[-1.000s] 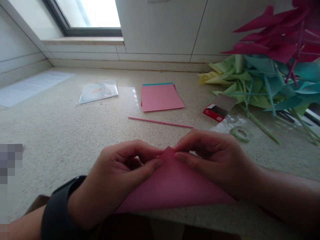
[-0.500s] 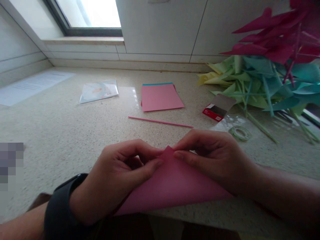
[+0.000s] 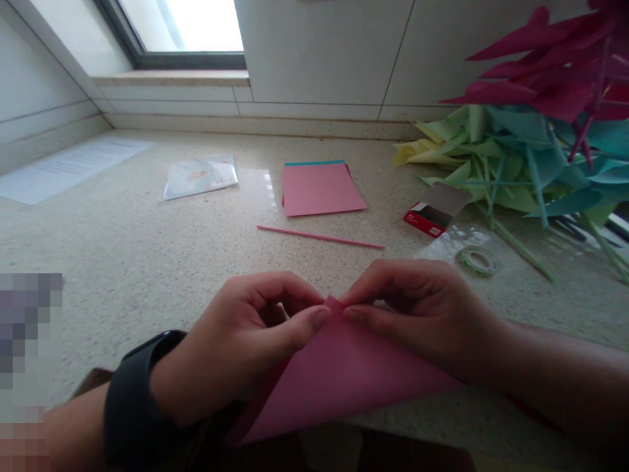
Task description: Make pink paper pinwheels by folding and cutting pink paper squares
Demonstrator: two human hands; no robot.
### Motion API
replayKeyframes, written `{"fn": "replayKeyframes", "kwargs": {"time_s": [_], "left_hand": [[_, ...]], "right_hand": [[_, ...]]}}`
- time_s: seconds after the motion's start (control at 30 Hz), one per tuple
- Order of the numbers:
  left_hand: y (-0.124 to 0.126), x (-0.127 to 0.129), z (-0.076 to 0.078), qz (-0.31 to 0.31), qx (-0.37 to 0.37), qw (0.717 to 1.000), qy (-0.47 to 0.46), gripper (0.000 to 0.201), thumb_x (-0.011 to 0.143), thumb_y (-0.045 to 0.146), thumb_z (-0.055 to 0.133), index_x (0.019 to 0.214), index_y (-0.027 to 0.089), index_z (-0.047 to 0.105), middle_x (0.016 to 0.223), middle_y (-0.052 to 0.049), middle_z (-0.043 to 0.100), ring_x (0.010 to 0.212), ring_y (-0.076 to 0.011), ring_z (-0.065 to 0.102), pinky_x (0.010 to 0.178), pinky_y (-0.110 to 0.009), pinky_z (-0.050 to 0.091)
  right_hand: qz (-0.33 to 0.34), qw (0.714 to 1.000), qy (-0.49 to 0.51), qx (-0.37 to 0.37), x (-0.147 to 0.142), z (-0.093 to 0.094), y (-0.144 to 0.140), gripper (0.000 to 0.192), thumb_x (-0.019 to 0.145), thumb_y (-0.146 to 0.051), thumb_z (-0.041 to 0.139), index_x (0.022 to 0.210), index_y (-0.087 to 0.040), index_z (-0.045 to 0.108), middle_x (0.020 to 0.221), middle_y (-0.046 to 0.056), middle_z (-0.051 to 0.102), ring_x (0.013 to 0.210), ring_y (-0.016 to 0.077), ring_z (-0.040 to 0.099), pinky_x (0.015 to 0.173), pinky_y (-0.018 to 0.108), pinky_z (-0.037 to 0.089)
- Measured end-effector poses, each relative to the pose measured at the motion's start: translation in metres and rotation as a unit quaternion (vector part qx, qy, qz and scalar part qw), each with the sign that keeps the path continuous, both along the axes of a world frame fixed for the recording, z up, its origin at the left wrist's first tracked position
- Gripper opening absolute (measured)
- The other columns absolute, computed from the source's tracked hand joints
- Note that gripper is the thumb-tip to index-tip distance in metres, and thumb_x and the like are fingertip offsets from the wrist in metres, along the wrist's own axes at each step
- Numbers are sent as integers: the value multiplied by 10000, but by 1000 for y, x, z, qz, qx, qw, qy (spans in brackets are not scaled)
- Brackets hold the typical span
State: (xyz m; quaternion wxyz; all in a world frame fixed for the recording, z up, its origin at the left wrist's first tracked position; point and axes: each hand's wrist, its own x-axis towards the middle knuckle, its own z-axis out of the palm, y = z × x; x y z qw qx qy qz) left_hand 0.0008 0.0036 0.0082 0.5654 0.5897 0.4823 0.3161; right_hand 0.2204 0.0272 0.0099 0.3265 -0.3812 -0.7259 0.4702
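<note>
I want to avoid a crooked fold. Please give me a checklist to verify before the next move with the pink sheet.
1. Left hand pinches the tip of the pink sheet: ok.
2. Right hand pinches the same tip: ok.
3. Layers aligned at the tip: cannot tell, fingers cover it.
4. Sheet fully supported by the counter: not ok, its near edge overhangs.
5. Pink stick apart from the hands: ok.

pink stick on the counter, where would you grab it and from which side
Pinch the pink stick near its middle, from straight above. It lies flat and alone on the counter, beyond both hands, thin and long, so a mid-length pinch should keep it level. Its ends sit nearer the paper stack and red box.
</note>
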Motion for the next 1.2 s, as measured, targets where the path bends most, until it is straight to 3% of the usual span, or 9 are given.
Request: {"fn": "replayKeyframes", "kwargs": {"time_s": [0.9, 1.2], "left_hand": [[0, 0, -1, -15, 44, 999, 19, 210, 909, 349, 661, 767, 203, 708, 694, 6, 665, 615, -110, 546, 513, -174, 413], [-1, -2, -1, -36, 11, 999, 16, 188, 899, 383, 667, 822, 217, 711, 709, 6, 672, 606, -114, 549, 509, -184, 397]], "right_hand": [[18, 1000, -2, 19, -1, -3, 1, 76, 853, -302, 724, 897, -265, 775, 798, 18, 774, 711, 184, 716, 632, 285, 574], [38, 999, 7, 2, -1, -1, 2, 69, 852, -269, 714, 880, -262, 777, 784, 5, 777, 707, 172, 723, 634, 266, 580]]}}
